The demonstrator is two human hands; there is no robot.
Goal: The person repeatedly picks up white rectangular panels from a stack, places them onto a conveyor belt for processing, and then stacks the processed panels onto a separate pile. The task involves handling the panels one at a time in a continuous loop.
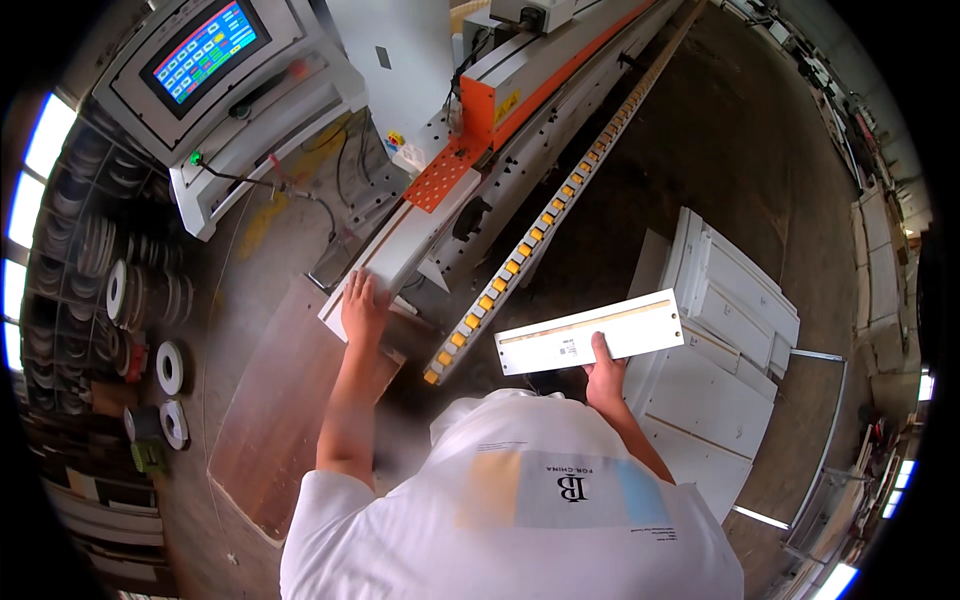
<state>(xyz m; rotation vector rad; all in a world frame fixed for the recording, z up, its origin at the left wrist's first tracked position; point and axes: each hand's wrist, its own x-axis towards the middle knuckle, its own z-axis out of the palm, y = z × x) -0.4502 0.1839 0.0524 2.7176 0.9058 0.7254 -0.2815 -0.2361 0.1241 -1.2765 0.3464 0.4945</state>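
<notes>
At the near end of the long machine, a narrow white panel (pixel 415 235) lies along the feed bed. My left hand (pixel 364 308) rests on its near end, fingers stretched out over the surface. In my right hand (pixel 606 375) is a long white board (pixel 530 346) with a groove along its far edge, small holes at its ends and a small label. The thumb presses on the top face; the fingers underneath are mostly hidden. This board is held in the air, right of the roller rail, and partly overlaps a stack of white panels (pixel 715 375).
An orange perforated plate (pixel 442 182) sits over the feed bed. A rail with yellow rollers (pixel 513 268) runs diagonally between my arms. At upper left stands a control cabinet with a lit screen (pixel 207 52). A brown board (pixel 290 400) lies left; edging rolls (pixel 170 368) stand beyond it.
</notes>
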